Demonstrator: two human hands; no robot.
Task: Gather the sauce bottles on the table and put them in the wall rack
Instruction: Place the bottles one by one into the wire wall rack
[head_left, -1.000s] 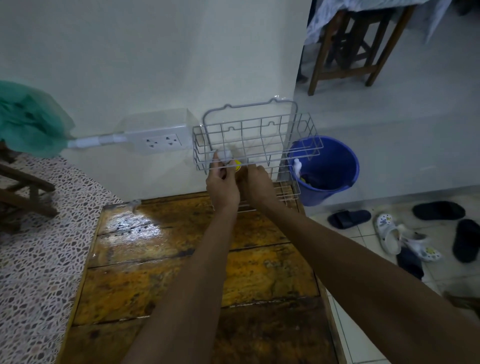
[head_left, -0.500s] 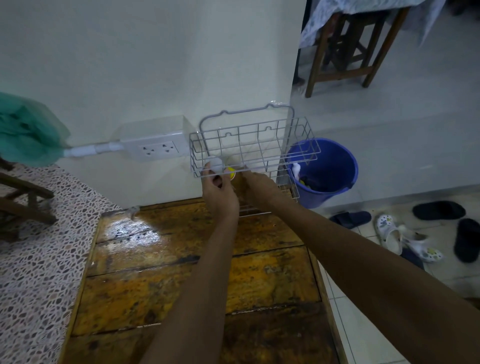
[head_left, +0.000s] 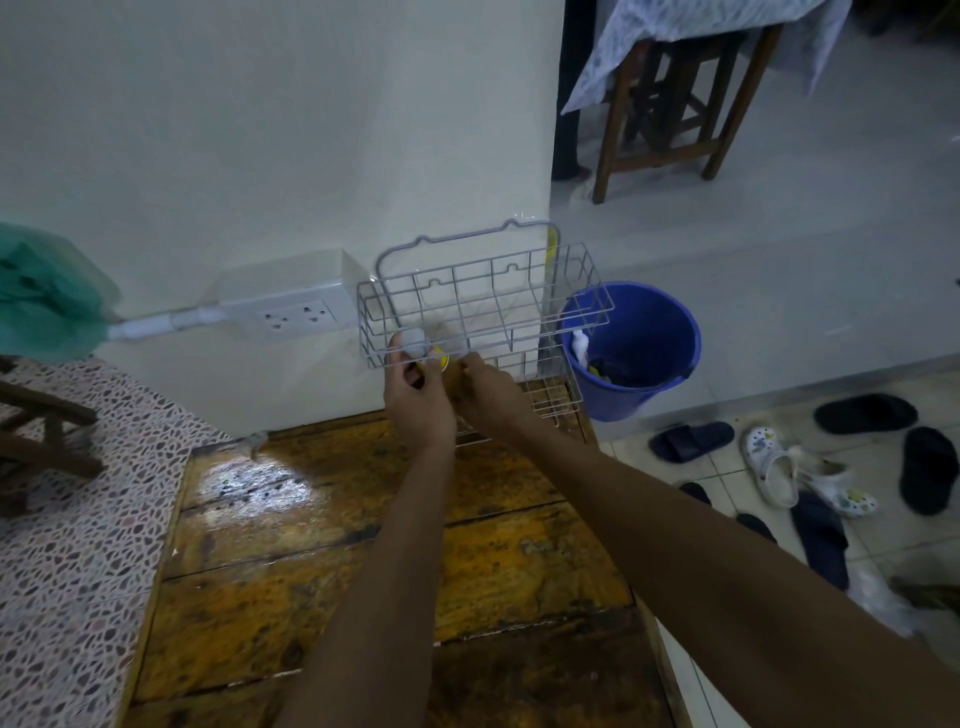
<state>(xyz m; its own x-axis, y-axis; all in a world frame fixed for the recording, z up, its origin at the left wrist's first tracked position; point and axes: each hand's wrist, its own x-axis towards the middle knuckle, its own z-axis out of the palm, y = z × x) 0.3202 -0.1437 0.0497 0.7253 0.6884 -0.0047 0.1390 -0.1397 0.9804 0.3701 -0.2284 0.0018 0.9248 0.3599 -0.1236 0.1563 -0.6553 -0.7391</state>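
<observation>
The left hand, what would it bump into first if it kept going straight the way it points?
Most likely the front wires of the wall rack. The left hand points up and away at the rack's lower front edge, holding a bottle there. Depth is hard to judge.

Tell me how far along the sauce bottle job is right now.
Nothing looks finished: the wall rack shows no bottle standing inside. In hand: the left hand and right hand hold bottles at the rack's front rail. Left: setting them in. The wooden table shows no other bottles.
</observation>
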